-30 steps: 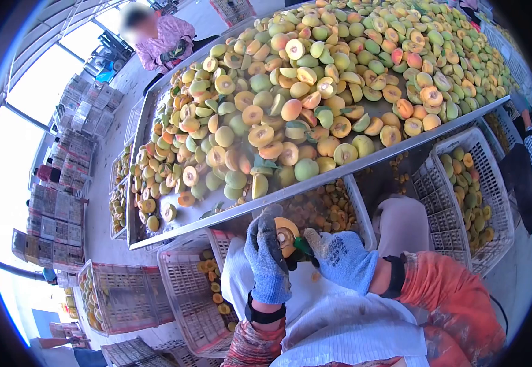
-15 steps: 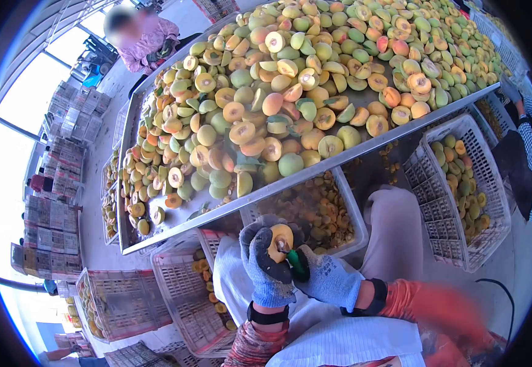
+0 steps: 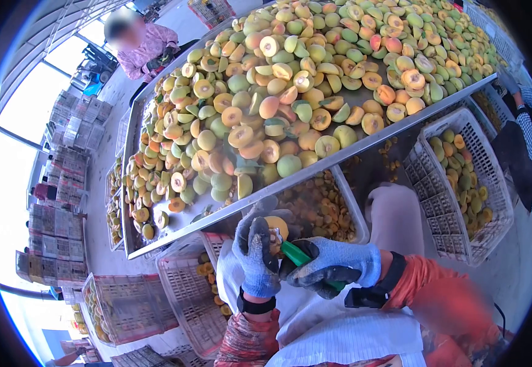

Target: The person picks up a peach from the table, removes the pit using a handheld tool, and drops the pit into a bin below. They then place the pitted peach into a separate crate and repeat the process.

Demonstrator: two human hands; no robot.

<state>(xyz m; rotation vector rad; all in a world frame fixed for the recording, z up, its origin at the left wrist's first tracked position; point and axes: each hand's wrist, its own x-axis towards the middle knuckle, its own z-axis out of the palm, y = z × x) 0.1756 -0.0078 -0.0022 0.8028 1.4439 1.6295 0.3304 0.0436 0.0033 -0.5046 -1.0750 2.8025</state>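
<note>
My left hand (image 3: 255, 254), in a blue work glove with dark palm and fingers, is closed around a cut peach half (image 3: 277, 226) above my lap. My right hand (image 3: 336, 264), gloved alike, grips a green-handled tool (image 3: 294, 252). The tool's metal end reaches the cut side of the peach half, where the pit area is; its exact shape is partly hidden. Both hands are close together, just below the near edge of a metal table (image 3: 229, 214) heaped with halved and whole peaches (image 3: 241, 136).
Below the table edge sits a crate of small brown-orange pieces (image 3: 324, 211). A crate of peach halves (image 3: 461, 183) stands at right, another crate (image 3: 186, 293) at left. A person (image 3: 146, 49) works across the table; another person's checked sleeve (image 3: 529, 140) shows at right. Stacked crates (image 3: 58, 238) line the left.
The right hand has turned and shifted slightly right, showing more of the green handle. The peach half has been tilted and raised a little in the left hand. The view has shifted slightly.
</note>
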